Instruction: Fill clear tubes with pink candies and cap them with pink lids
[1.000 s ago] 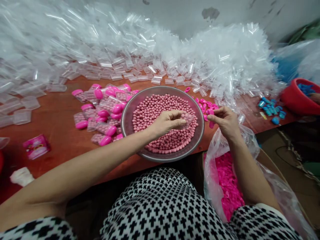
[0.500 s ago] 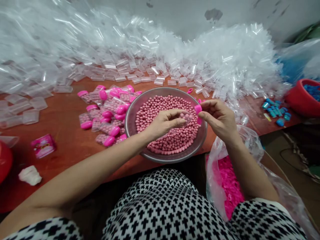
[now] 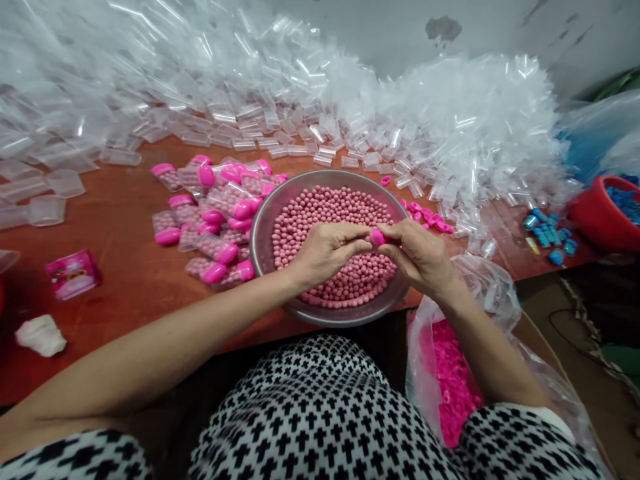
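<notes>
Above a metal bowl (image 3: 263, 227) of round pink beads (image 3: 325, 203), my two hands meet fingertip to fingertip. My left hand (image 3: 327, 252) is closed on a small clear plastic tube, now mostly hidden by the fingers. My right hand (image 3: 423, 257) pinches a bright pink cap (image 3: 377, 238) at the tube's right end. Whether the cap is fully seated cannot be made out. Left of the bowl lies a pile of bead-filled clear tubes with pink caps (image 3: 227, 253). Several loose pink caps (image 3: 435, 219) lie just right of the bowl.
Clear empty tubes (image 3: 320, 133) are heaped along the wall. A plastic bag (image 3: 423, 373) of pink caps sits at the lower right. Blue pieces (image 3: 547, 230) lie beside a red bowl (image 3: 587, 207). A pink packet (image 3: 73, 275) and white crumpled lump (image 3: 41, 335) are at left.
My right hand has moved left and brought the pink cap against the tube in my left hand. The loose caps behind it have come into sight. The camera view has shifted slightly.
</notes>
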The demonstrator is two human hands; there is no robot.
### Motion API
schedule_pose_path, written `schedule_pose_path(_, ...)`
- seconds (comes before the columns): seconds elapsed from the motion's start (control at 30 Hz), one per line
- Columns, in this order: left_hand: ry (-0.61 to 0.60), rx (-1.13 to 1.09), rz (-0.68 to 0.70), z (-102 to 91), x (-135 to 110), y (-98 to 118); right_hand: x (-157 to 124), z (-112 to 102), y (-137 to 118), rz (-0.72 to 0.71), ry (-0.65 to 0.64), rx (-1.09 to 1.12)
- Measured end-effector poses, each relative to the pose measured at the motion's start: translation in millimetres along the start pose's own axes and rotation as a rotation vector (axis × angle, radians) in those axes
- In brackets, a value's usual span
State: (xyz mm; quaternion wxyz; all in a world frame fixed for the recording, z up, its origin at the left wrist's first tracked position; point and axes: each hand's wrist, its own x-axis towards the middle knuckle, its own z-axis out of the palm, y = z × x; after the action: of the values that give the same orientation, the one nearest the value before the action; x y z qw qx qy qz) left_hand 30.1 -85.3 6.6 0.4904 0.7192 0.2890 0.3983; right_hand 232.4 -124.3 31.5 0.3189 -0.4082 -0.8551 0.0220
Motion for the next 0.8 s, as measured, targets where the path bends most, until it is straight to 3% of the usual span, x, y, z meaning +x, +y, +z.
schedule_pose_path(0.2,0.019,0.296,0.120,3.6,-1.3,-1.5,-0.5,2.8,-4.5,-0.073,-0.055,-0.142)
schedule_pose_path(0.3,0.034,0.231,0.076,2.6,0.7,-2.9,4.9,5.1,-1.6,-0.020,-0.051,-0.069)
schedule_pose_path(0.4,0.032,-0.100,-0.066,0.1,4.3,-1.3,5.7,4.3,1.9,0.190,0.004,0.209)
schedule_pose_path(0.53,0.096,-0.488,-0.244,-3.0,8.5,2.2,-5.3,1.0,9.0,0.490,0.066,0.814)
schedule_pose_path(0.6,0.103,-0.519,-0.256,-3.6,9.1,2.8,-10.6,1.0,13.5,0.609,0.104,0.971)
schedule_pose_path(0.7,0.043,-0.405,-0.156,-2.9,8.2,2.0,-9.9,2.5,18.7,0.718,0.151,1.029)
schedule_pose_path(0.8,0.014,-0.233,-0.004,-1.2,6.7,-0.1,0.1,4.3,18.6,0.722,0.026,1.111)
